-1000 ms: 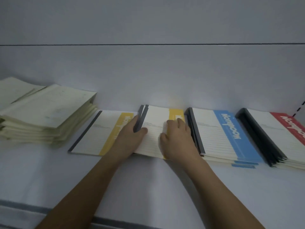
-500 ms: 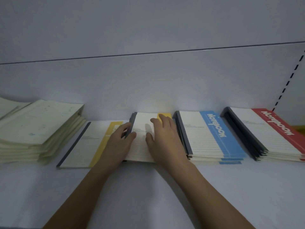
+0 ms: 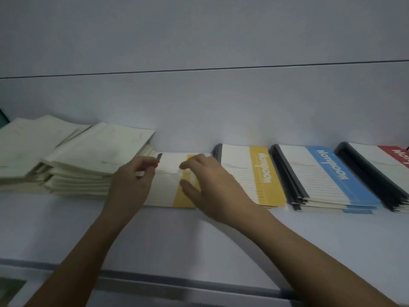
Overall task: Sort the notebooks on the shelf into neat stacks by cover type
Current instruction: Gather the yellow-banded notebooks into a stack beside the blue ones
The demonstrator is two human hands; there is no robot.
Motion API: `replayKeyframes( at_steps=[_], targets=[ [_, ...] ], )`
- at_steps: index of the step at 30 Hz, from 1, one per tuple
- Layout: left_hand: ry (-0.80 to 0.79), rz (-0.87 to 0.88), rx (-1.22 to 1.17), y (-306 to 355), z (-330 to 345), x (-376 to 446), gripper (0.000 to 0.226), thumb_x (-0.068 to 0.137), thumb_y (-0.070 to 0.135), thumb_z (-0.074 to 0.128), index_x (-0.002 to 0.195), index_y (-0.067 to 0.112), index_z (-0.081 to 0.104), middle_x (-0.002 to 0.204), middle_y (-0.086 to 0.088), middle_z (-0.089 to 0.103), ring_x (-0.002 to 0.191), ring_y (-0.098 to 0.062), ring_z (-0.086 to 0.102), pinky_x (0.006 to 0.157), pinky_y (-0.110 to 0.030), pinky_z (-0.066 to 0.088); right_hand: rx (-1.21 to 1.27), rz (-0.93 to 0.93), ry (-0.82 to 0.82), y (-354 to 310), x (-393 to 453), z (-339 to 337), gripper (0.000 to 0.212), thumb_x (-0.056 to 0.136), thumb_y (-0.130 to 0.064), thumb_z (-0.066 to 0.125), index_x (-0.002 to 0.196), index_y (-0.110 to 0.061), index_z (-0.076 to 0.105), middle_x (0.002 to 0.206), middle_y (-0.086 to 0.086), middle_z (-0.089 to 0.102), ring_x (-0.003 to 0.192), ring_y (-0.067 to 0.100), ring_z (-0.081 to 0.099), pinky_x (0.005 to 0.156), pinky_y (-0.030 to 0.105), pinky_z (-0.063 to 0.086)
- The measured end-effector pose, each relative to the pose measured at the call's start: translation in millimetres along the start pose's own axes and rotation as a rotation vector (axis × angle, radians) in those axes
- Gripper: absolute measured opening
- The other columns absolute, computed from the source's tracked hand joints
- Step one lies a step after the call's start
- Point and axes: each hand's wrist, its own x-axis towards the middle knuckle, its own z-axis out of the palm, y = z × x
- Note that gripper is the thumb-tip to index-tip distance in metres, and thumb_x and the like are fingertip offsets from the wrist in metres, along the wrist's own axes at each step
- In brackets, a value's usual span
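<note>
While flat, yellow notebook (image 3: 168,185) under 2 hands.

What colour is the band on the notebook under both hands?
Yellow band on a white lined notebook, seen in the head view.

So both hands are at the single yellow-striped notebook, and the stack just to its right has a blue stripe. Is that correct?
Not quite. In the head view, both hands, left hand and right hand, are at the single yellow-striped notebook, but the stack just to its right has a yellow stripe; the blue-striped stack comes after.
</note>
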Motion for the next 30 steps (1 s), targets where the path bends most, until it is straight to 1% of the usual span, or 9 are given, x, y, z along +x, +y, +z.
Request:
replayKeyframes(
  at_steps=[5, 8, 12, 14, 17, 21, 23, 27, 30],
  targets=[
    [-0.152, 0.001, -0.125, -11, -39, -4, 0.016, 0.085, 0.024, 0.055, 0.091, 0.027, 0.070, 0.084, 0.011, 0.072, 0.083, -0.010, 0.069, 0.080, -0.042, 0.056, -0.240, 0.061, -0.330, -26, 33, 51, 0.068, 0.089, -0.057, 0.053, 0.142, -0.016, 0.038, 0.144, 0.006, 0.037, 0.133, 0.026, 0.032, 0.105, 0.042, 0.035],
    [-0.238, 0.014, -0.135, -23, -53, -13, 0.021, 0.092, 0.012, 0.054, 0.091, 0.025, 0.070, 0.079, 0.010, 0.072, 0.075, -0.009, 0.067, 0.069, -0.034, 0.057, -0.249, 0.142, -0.468, -24, 44, 72, 0.069, 0.085, -0.068, 0.050, 0.130, -0.016, 0.046, 0.135, 0.005, 0.045, 0.127, 0.026, 0.038, 0.102, 0.042, 0.035],
    [-0.281, -0.022, -0.179, -58, -78, -17, 0.023, 0.092, 0.007, 0.052, 0.088, 0.019, 0.070, 0.072, -0.001, 0.070, 0.053, -0.014, 0.062, 0.044, -0.019, 0.043, -0.215, 0.153, -0.449, -33, 36, 71, 0.046, 0.095, -0.056, 0.042, 0.111, -0.015, 0.054, 0.114, 0.001, 0.055, 0.107, 0.023, 0.049, 0.081, 0.037, 0.039],
    [-0.319, -0.098, -0.242, -72, -87, -15, 0.024, 0.095, 0.006, 0.049, 0.088, 0.016, 0.069, 0.070, -0.005, 0.068, 0.046, -0.015, 0.055, 0.039, -0.020, 0.037, -0.170, 0.197, -0.378, -42, 30, 65, 0.035, 0.100, -0.046, 0.038, 0.107, -0.017, 0.058, 0.108, 0.002, 0.062, 0.101, 0.026, 0.055, 0.083, 0.039, 0.044],
    [-0.434, -0.182, -0.267, -74, -96, -11, 0.024, 0.098, 0.011, 0.046, 0.091, 0.016, 0.069, 0.074, -0.005, 0.070, 0.049, -0.018, 0.056, 0.042, -0.023, 0.039, -0.166, 0.267, -0.111, -48, 28, 60, 0.020, 0.101, -0.028, 0.041, 0.100, -0.025, 0.060, 0.092, 0.001, 0.067, 0.088, 0.029, 0.059, 0.076, 0.039, 0.048],
    [-0.793, -0.317, -0.438, -56, -101, -5, 0.031, 0.101, 0.037, 0.044, 0.111, 0.015, 0.063, 0.092, -0.007, 0.076, 0.079, -0.034, 0.072, 0.071, -0.040, 0.054, -0.255, 0.303, 0.324, -63, 28, 52, 0.026, 0.102, -0.028, 0.042, 0.094, -0.012, 0.061, 0.074, 0.011, 0.064, 0.069, 0.037, 0.056, 0.062, 0.043, 0.046],
    [-0.903, -0.414, -0.606, -47, -97, 0, 0.047, 0.100, 0.050, 0.036, 0.122, 0.013, 0.055, 0.101, -0.011, 0.074, 0.091, -0.036, 0.071, 0.075, -0.039, 0.056, -0.311, 0.256, 0.465, -73, 25, 45, 0.026, 0.102, -0.026, 0.042, 0.093, -0.010, 0.060, 0.069, 0.011, 0.064, 0.064, 0.036, 0.056, 0.057, 0.042, 0.045],
    [-0.919, -0.620, -0.911, -31, -81, 15, 0.067, 0.098, 0.057, 0.033, 0.133, 0.003, 0.048, 0.117, -0.021, 0.067, 0.096, -0.037, 0.070, 0.064, -0.035, 0.060, -0.327, 0.173, 0.506, -85, 19, 37, 0.024, 0.100, -0.027, 0.042, 0.094, -0.010, 0.058, 0.068, 0.007, 0.064, 0.059, 0.034, 0.056, 0.053, 0.039, 0.044],
    [-0.975, -0.704, -1.121, -24, -69, 25, 0.071, 0.096, 0.058, 0.041, 0.130, -0.004, 0.049, 0.119, -0.026, 0.065, 0.103, -0.041, 0.067, 0.076, -0.042, 0.060, -0.337, 0.038, 0.445, -91, 15, 29, 0.022, 0.098, -0.029, 0.042, 0.092, -0.014, 0.057, 0.069, 0.000, 0.063, 0.056, 0.025, 0.054, 0.048, 0.038, 0.045]
  ],
)
